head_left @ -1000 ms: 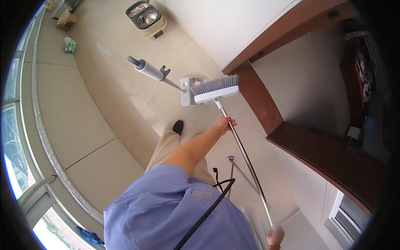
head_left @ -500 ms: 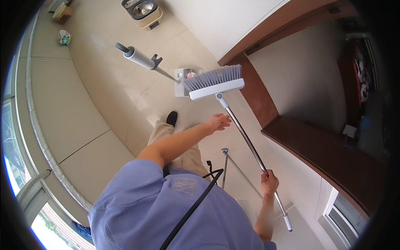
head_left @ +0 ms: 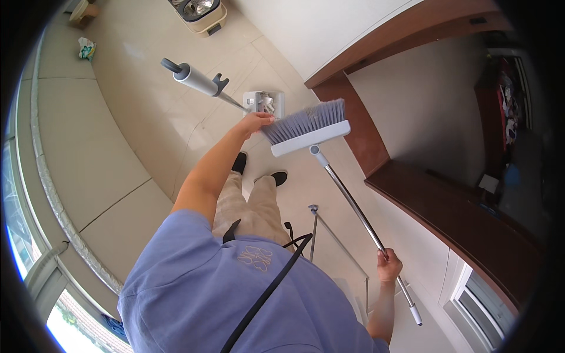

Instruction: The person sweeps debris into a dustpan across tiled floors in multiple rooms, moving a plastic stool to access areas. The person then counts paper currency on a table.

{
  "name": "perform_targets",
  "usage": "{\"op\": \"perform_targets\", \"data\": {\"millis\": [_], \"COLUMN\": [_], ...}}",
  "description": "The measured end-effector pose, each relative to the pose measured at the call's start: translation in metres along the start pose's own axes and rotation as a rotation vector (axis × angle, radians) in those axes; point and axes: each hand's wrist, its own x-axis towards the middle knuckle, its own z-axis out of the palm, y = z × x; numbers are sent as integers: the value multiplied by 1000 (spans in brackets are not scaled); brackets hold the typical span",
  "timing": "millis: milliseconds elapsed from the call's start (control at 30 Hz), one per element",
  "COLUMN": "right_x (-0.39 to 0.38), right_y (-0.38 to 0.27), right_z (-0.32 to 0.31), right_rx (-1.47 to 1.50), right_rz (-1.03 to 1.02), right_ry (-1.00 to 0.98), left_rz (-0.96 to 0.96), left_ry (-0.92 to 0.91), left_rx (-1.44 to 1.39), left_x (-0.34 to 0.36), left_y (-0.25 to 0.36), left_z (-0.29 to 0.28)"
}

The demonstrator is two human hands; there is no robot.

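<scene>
My right hand (head_left: 388, 265) grips the chrome pole (head_left: 353, 206) of a broom, whose white head (head_left: 312, 137) with grey bristles (head_left: 303, 120) is raised in front of me. My left hand (head_left: 256, 122) has its fingers closed at the left end of those bristles. Just beyond, on the tiled floor, is a grey dustpan (head_left: 256, 100) with some pale litter in it; its thick grey-and-white handle (head_left: 200, 79) slants up to the left.
Beige panels (head_left: 100, 147) under windows run along my left. A brown wooden ledge (head_left: 435, 212) borders the right. Thin metal poles (head_left: 341, 247) lie below the broom. A beige bucket-like appliance (head_left: 206, 23) and a crumpled bag (head_left: 86, 48) sit farther off.
My left hand has let go of the pole and moved up-left to the bristles. My right hand now grips higher on the pole. A second shoe has come into sight.
</scene>
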Motion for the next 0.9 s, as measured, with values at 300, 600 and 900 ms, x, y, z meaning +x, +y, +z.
{"op": "perform_targets", "data": {"millis": [300,600,900], "right_x": [-20,-30,-39], "right_y": [10,19,25], "right_z": [-9,1,9], "right_rx": [-8,27,46], "right_rz": [-8,-20,-54], "right_ry": [-10,12,26], "left_rz": [96,78,163], "left_ry": [102,-145,-182], "left_rx": [-225,110,174], "left_x": [29,25,2], "left_y": [15,18,42], "left_z": [-6,32,55]}}
